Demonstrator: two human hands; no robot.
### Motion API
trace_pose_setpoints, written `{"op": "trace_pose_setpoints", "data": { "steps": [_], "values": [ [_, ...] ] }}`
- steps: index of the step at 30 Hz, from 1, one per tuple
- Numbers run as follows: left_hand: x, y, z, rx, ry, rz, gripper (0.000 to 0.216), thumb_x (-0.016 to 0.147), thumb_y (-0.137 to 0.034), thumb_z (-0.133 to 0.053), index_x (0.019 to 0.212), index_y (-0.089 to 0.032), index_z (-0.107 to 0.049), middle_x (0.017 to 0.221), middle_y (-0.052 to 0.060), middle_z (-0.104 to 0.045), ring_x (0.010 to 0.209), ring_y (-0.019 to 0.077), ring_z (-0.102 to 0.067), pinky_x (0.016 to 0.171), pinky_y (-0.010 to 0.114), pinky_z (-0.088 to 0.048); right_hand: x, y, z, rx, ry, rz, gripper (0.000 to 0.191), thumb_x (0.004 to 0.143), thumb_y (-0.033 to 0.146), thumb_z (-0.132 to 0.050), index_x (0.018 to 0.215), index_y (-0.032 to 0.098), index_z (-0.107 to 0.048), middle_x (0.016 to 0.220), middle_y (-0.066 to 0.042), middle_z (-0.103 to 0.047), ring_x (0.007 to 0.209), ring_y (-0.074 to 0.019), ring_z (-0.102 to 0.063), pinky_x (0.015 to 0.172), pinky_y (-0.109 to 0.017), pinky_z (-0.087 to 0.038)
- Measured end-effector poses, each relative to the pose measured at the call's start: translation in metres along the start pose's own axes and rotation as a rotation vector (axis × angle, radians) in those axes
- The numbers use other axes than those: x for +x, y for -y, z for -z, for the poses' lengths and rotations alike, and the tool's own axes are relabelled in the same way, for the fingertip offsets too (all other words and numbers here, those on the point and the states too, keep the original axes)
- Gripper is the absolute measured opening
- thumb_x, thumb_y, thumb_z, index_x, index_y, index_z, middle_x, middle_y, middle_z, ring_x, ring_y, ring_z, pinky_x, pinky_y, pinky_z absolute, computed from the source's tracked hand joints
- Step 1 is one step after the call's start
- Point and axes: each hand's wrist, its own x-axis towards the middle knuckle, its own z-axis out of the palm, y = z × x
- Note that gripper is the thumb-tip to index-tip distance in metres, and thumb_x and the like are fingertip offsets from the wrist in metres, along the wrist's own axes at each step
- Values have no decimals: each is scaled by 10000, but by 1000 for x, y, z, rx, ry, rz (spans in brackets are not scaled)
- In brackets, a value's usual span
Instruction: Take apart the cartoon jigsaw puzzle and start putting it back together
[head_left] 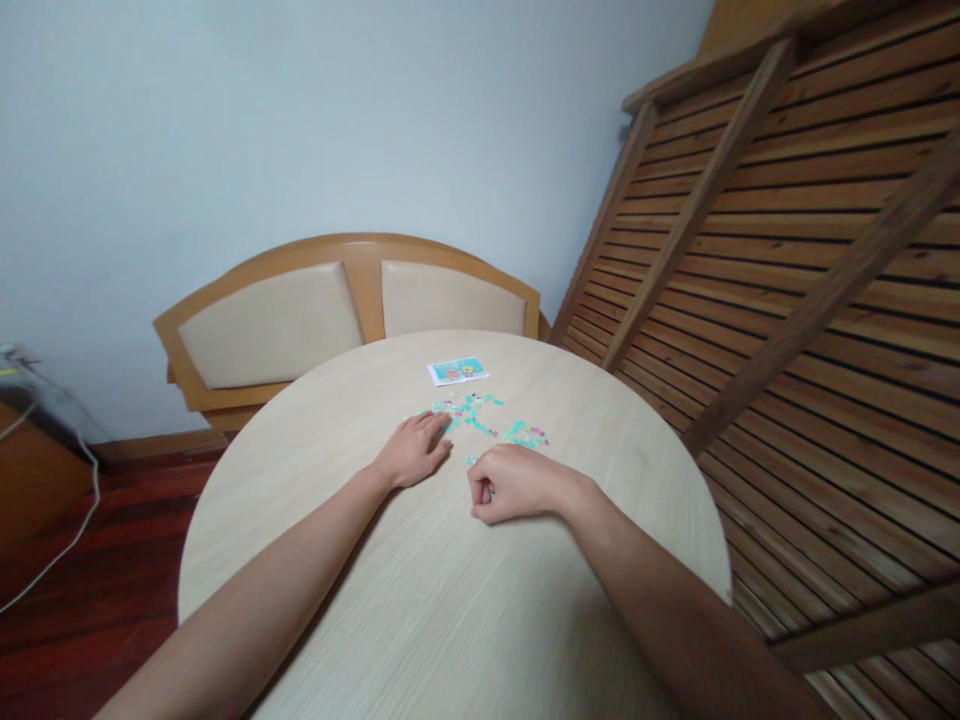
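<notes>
Puzzle pieces (480,415), turquoise and pink, too small and many to count, lay scattered on one round table (420,620), near one picture card (457,372). Left hand (414,452) was flat, fingers together, tips touching the nearest pieces; right hand (517,485) was curled closed, whether on a piece could not be told. Judged best handled by light fingertip slides, one piece at a time.

Turquoise puzzle pieces (480,415) flecked with pink and yellow lie on a pale wood-grain table (450,600), beside a blue-and-orange picture card (457,372) and a beige-cushioned bench (337,315).
</notes>
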Motion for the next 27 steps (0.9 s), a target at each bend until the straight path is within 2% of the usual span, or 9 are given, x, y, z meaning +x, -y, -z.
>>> {"op": "trace_pose_setpoints", "data": {
  "steps": [7, 12, 16, 27],
  "values": [
    [-2, -4, 4, 4, 19, 2, 376, 945, -302, -495, 1285, -165, -577, 1269, 131, -654, 1213, 277, -581, 1080, 442, -429, -5, -23, 8, 77, -77, -142, 102, 737, 290, -699, 709, 197, -730, 718, -3, -745, 658, -138, -651, 586, -216, -396],
    [1, 5, 6, 59, -21, 95, 393, 929, -319, -509, 1279, -148, -566, 1270, 152, -645, 1187, 288, -598, 1047, 432, -456, -7, -32, 11, 128, -88, -222, 171, 757, 351, -718, 725, 184, -739, 709, -17, -738, 644, -138, -641, 559, -219, -374],
    [0, 9, 5, 59, -3, 125, 409, 934, -331, -498, 1295, -146, -551, 1284, 151, -642, 1205, 291, -594, 1066, 438, -445, -9, -33, 12, 140, -94, -226, 163, 761, 334, -716, 719, 177, -732, 698, -20, -731, 628, -133, -626, 557, -221, -365],
    [2, 0, 4, -1, -30, 28, 346, 946, -265, -459, 1254, -185, -595, 1258, 113, -670, 1185, 267, -607, 1060, 421, -457, -3, -37, 6, 151, -88, -211, 157, 799, 318, -689, 807, 177, -755, 750, -24, -743, 678, -137, -649, 581, -211, -373]
  ]
}}
